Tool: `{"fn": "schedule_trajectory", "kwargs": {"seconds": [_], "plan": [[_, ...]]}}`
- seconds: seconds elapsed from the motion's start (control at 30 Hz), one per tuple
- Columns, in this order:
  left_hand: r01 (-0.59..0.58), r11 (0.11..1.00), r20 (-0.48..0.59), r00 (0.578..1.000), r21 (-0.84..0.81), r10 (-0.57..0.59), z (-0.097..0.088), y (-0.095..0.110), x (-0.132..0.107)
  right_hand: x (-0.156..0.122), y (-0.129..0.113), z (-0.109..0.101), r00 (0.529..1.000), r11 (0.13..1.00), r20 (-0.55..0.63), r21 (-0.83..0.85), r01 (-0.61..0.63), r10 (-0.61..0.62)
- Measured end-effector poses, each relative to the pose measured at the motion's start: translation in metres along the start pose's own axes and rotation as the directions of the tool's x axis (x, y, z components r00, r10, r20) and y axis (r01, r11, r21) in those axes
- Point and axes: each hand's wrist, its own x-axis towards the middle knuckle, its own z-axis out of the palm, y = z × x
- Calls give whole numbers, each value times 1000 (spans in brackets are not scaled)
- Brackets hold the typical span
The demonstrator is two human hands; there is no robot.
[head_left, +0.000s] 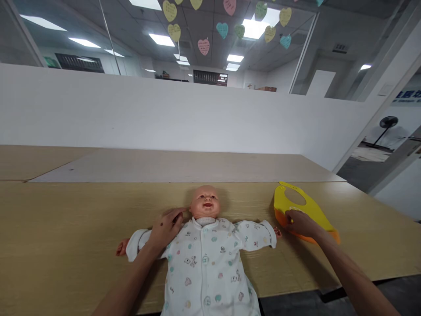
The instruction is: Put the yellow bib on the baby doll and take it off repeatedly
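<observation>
A baby doll (207,263) in a white printed sleepsuit lies on its back, arms spread out, head toward the wall. My left hand (167,226) rests at the doll's shoulder beside its neck; the fingers are partly stretched, with the tips near the side of the head. To the right of the doll lies a yellow silicone baby bib (314,213) with an orange pocket and a neck opening at its far end. My right hand (301,223) has its fingers curled on the bib's near left side, close to the doll's hand; the fingertips are partly hidden.
The wooden table (66,228) carries the doll and bib, with its front edge at lower right. A pale board (197,166) lies along the back, against a white wall (180,114). Glass with heart-shaped notes (203,46) is above. A black fan (388,123) stands beyond the doorway.
</observation>
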Motion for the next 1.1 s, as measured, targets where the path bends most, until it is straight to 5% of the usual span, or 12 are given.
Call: {"fn": "schedule_trajectory", "kwargs": {"seconds": [0.77,1.1], "plan": [[7,1000,8,1000,-23,-7,4,-4,-2,-2,18,22,999,973,-41,228,39,-30],[49,998,9,999,-33,-49,5,-5,-3,-16,18,46,944,950,-329,296,94,9]]}}
